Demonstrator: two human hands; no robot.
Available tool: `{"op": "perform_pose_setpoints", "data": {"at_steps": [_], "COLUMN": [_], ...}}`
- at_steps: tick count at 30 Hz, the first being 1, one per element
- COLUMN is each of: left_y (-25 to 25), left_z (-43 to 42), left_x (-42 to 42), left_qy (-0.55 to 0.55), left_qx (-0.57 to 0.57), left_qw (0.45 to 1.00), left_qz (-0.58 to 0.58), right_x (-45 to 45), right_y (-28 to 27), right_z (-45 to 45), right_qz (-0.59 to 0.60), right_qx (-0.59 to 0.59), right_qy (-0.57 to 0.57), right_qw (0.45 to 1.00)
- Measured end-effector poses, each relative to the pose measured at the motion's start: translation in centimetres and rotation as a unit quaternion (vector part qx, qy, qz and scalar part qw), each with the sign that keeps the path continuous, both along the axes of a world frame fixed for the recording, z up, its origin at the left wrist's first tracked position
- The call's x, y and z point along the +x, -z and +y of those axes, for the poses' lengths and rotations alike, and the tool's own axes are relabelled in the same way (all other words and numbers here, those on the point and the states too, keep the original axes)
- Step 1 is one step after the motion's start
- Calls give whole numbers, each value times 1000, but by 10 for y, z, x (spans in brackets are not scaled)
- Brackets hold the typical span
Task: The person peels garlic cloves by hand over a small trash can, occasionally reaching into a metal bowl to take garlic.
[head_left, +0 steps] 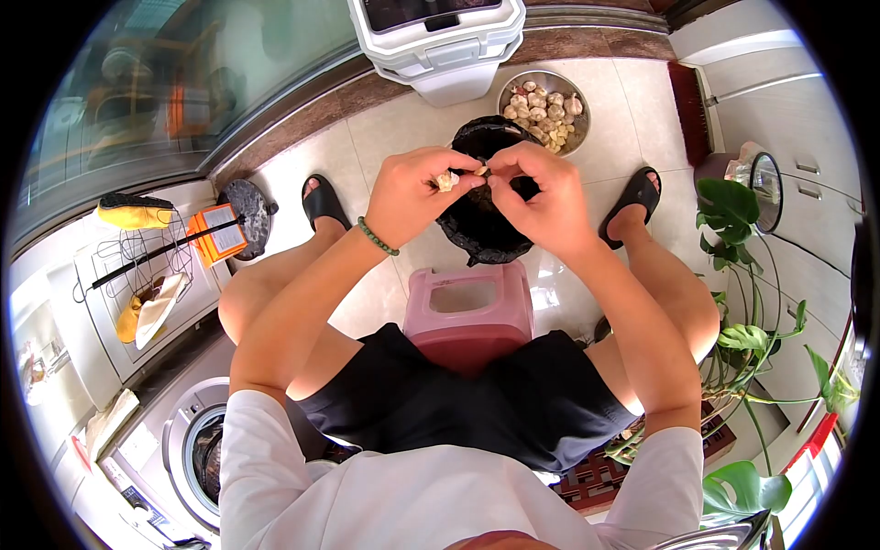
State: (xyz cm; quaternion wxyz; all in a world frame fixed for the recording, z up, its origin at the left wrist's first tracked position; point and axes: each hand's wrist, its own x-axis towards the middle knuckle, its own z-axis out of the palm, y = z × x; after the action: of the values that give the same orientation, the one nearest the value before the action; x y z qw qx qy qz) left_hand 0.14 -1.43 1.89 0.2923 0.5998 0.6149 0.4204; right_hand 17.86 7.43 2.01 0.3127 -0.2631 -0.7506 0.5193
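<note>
My left hand (412,192) holds a partly broken garlic bulb (446,181) in its curled fingers. Between the fingertips of both hands is a small garlic clove (481,170), pinched also by my right hand (541,200). Directly beneath them stands a bin lined with a black bag (467,236). Beyond it, to the right, a metal bowl (581,131) on the floor contains several whole garlic bulbs (550,112) and a pile of loose cloves (555,137).
A pink plastic stool (422,307) is between my legs. At the top is a grey-white container (445,60). A red-brown broom (689,115) and a leafy plant (744,337) are on the right; a wire rack (137,261) and washing machine (174,440) are on the left.
</note>
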Motion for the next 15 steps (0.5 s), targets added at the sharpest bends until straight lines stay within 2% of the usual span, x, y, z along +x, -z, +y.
{"op": "perform_pose_setpoints", "data": {"at_steps": [15], "left_y": [-2], "left_z": [-2], "left_x": [2], "left_qy": [19], "left_qx": [68], "left_qw": [996], "left_qz": [62], "right_x": [3], "right_y": [3], "right_z": [-2], "right_qz": [-16], "right_qx": [-33], "right_qy": [-18], "right_qw": [999]}}
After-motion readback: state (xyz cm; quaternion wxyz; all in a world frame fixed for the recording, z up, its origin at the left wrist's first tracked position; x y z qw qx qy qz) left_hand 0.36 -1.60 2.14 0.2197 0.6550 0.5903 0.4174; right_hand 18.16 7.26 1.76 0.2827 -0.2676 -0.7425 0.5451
